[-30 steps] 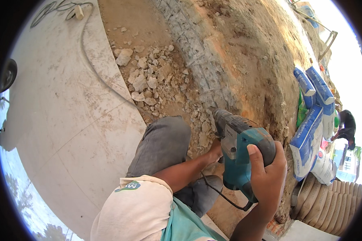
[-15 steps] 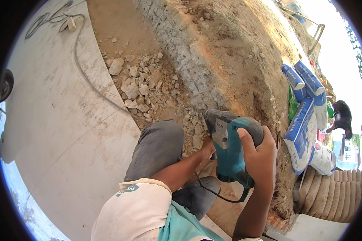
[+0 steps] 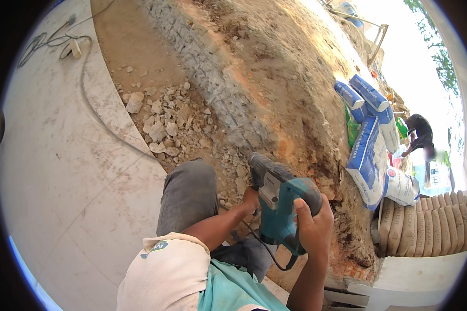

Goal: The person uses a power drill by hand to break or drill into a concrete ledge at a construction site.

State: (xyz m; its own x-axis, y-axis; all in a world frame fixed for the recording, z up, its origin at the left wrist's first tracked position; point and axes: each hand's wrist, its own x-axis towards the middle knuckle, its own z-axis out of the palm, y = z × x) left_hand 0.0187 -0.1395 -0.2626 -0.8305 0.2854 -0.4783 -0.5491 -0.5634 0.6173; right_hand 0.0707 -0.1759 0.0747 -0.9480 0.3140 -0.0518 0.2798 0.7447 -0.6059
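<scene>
A teal and black demolition hammer (image 3: 277, 217) lies across the front of my body, its dark nose pointing up and left at broken ground. My right hand (image 3: 316, 224) is wrapped round the rear handle, thumb on top. Near the front of the tool my left hand (image 3: 251, 199) is closed at its side; the tool body partly hides those fingers. A black power cord (image 3: 267, 259) loops from the handle's lower end. Beyond the nose runs a strip of chipped grey concrete (image 3: 213, 78). The bit's tip cannot be made out.
Broken rubble (image 3: 166, 122) lies left of the strip, beside a pale slab (image 3: 88, 186) carrying a grey cable (image 3: 96, 122). An earth bank (image 3: 296, 88) rises to the right. Past it are blue-and-white bags (image 3: 366, 160), stacked brown sacks (image 3: 423, 225) and another person (image 3: 420, 136) bending.
The whole view has shifted, with the bags and rubble now further left in the picture. Both hands keep their hold on the demolition hammer, which shows little movement relative to the ground.
</scene>
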